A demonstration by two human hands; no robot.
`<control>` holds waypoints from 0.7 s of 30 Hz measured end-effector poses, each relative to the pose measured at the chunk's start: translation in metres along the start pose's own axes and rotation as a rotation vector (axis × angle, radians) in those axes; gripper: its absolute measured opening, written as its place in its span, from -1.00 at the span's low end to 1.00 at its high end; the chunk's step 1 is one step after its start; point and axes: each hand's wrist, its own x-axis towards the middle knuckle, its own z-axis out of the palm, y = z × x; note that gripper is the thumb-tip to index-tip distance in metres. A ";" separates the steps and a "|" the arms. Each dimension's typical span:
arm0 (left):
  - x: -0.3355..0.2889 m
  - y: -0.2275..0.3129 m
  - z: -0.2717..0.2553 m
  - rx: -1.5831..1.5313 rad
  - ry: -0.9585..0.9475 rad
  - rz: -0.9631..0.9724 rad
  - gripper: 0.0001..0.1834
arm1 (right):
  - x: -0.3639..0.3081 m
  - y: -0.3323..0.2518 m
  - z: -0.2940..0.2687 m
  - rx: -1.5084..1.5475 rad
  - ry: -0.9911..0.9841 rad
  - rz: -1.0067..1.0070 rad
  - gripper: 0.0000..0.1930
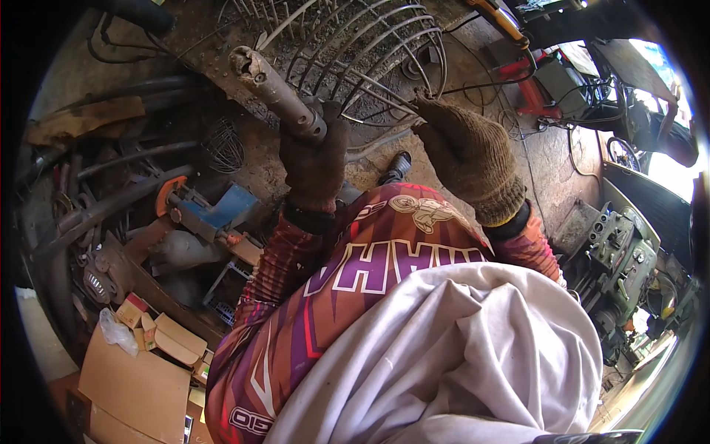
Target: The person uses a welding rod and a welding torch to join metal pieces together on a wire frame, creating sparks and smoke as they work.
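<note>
My left hand (316, 159), in a dark brown work glove, is closed round a thick rusty metal pipe (275, 92). The pipe slants up to the left, with a ragged, broken far end and round holes in its side. Ahead of both hands lies a cage of bent metal rods (370, 46), its ribs curving to the right. A ribbed brown glove covers my right hand (470, 152), whose fingers are curled together at the near rods of the cage. They seem to grip a rod end there, though the fingertips partly hide it.
Metal bars and a wood plank (92, 122) lie at left, near a blue machine part with an orange disc (170, 194). Cardboard boxes (133, 381) stand lower left. A grey-green machine (617, 259) is at right, and cables trail round a red-framed unit (525, 83).
</note>
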 end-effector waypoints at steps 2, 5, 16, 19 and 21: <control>-0.004 0.006 0.001 0.025 0.029 -0.005 -0.61 | 0.000 0.000 0.000 -0.007 0.005 -0.009 -0.70; -0.005 0.004 -0.004 -0.043 0.022 0.126 -0.68 | 0.002 0.002 0.000 -0.017 0.011 -0.037 -0.70; -0.038 0.027 -0.119 -0.170 -0.140 -0.143 -0.70 | -0.001 0.005 0.003 -0.071 0.036 -0.015 -0.71; -0.043 0.034 -0.142 -0.108 -0.058 -0.093 -0.69 | -0.001 0.003 0.006 -0.061 0.103 -0.040 -0.76; -0.046 0.041 -0.150 -0.064 0.035 -0.167 -0.75 | -0.001 0.002 0.006 -0.028 0.126 -0.014 -0.75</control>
